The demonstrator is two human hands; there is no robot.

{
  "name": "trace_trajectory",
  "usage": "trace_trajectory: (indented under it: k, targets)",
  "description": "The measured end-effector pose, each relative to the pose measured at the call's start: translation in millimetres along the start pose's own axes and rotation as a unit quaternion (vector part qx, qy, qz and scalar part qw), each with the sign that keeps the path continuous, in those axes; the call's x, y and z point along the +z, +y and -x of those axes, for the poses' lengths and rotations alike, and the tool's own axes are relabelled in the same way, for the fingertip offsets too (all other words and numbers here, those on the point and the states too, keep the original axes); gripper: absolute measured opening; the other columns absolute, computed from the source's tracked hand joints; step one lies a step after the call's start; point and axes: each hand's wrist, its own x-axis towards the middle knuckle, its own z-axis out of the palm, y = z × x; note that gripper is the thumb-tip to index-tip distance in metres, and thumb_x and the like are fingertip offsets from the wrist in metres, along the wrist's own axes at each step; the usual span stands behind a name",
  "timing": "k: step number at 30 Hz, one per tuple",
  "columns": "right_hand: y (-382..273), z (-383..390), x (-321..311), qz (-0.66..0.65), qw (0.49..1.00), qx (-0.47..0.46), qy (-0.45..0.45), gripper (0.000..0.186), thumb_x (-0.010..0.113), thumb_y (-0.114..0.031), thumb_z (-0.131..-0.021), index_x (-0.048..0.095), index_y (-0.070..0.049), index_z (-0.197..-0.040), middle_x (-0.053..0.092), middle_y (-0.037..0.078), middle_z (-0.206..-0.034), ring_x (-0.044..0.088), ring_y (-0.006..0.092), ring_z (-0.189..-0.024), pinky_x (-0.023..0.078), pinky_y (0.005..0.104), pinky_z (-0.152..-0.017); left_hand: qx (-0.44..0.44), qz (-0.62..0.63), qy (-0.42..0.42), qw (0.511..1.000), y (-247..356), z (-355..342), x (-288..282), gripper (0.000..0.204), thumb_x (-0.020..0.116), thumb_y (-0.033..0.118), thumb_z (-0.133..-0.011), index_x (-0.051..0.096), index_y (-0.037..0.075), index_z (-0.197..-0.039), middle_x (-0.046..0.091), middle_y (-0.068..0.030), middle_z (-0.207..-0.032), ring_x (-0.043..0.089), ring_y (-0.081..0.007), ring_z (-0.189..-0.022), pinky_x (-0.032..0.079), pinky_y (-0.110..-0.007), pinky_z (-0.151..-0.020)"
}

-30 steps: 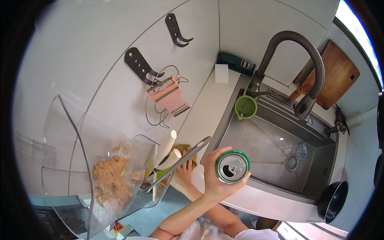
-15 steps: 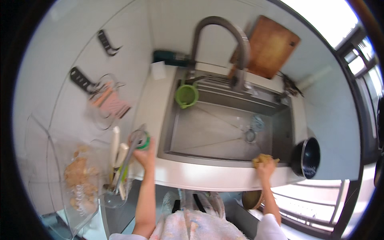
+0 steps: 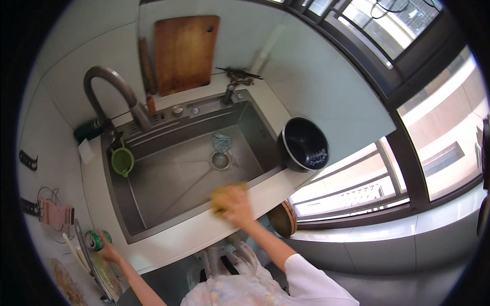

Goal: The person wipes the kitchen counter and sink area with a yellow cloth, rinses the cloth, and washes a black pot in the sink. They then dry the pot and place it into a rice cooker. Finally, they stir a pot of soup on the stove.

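Observation:
At the left end of the counter, my left hand [image 3: 108, 251] is closed around a green drink can [image 3: 93, 240], held with its metal end showing. My right hand [image 3: 238, 208] grips a yellow cloth [image 3: 222, 198] over the sink's front rim; hand and cloth are blurred by motion. Beyond them lies the steel sink [image 3: 178, 183]. A crumpled bluish scrap [image 3: 221, 143] rests on its bottom beside the drain [image 3: 220, 160]. In the sink's left corner hangs a green strainer [image 3: 122, 161] under the faucet [image 3: 109, 81].
A black inner pot [image 3: 305, 144] stands on the counter right of the sink. Against the back wall leans a wooden cutting board [image 3: 186, 53]. A pink item [image 3: 56, 213] hangs from a left wall hook. Utensils and a clear container stand near my left hand. Windows run along the right.
The view has swung to the right. My right hand has wiped leftward along the front rim with the cloth, away from the pot. My left hand still holds the can.

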Motion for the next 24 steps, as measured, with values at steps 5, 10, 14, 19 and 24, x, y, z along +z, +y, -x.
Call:
trace_trajectory:
  k: [5,10,14,19,24]
  targets:
    - [129.2,66.4,-68.2,0.172,0.943,0.279,0.056,0.056,0.060,-0.022,-0.068,0.053,-0.014,-0.123,0.039,0.017,-0.133,0.036,0.0359,-0.121,0.028,0.0462,-0.103,0.219,-0.068,0.169,0.959,10.5,64.9,-2.3,0.070,0.077,0.038,-0.069,0.047,-0.001,-0.120,0.060,-0.0140,-0.108,0.061,-0.0292,-0.092,0.050,-0.042,-0.078]
    - [168.1,100.8,-85.1,0.152,0.943,0.292,0.051,0.059,0.062,-0.029,-0.067,0.053,-0.018,-0.124,0.041,0.015,-0.131,0.035,0.0330,-0.122,0.024,0.0491,-0.104,0.214,0.225,-0.409,0.858,134.1,313.5,25.0,0.050,0.068,0.011,-0.076,0.047,0.007,-0.122,0.049,-0.0099,-0.118,0.053,-0.0213,-0.103,0.047,-0.032,-0.077]
    - [191.7,117.2,-105.6,0.149,0.955,0.256,0.015,0.056,0.063,-0.030,-0.066,0.056,-0.018,-0.120,0.040,0.013,-0.133,0.035,0.0324,-0.124,0.015,0.0539,-0.107,-0.067,0.235,-0.785,0.569,275.8,467.3,63.1,0.072,0.066,0.023,-0.083,0.023,0.001,-0.137,0.027,-0.0188,-0.137,0.064,-0.0252,-0.087,0.056,-0.032,-0.059]
    - [223.0,127.1,-130.8,0.146,0.944,0.297,0.000,0.058,0.063,-0.029,-0.068,0.054,-0.016,-0.124,0.033,0.015,-0.140,0.027,0.0365,-0.130,0.011,0.0593,-0.106,-0.074,0.107,-0.771,0.623,368.5,574.6,144.5,0.074,0.066,0.021,-0.081,0.021,0.005,-0.138,0.038,-0.0206,-0.132,0.060,-0.0336,-0.096,0.056,-0.036,-0.059]
    - [255.4,105.7,-140.3,0.113,0.931,0.347,-0.021,0.054,0.059,-0.031,-0.075,0.052,-0.020,-0.127,0.023,0.020,-0.144,0.009,0.0505,-0.132,0.007,0.0638,-0.104,-0.099,0.064,-0.740,0.662,359.5,567.4,164.8,0.059,0.050,-0.001,-0.070,0.039,0.010,-0.127,0.056,-0.0137,-0.094,0.060,-0.0271,-0.077,0.055,-0.041,-0.054]
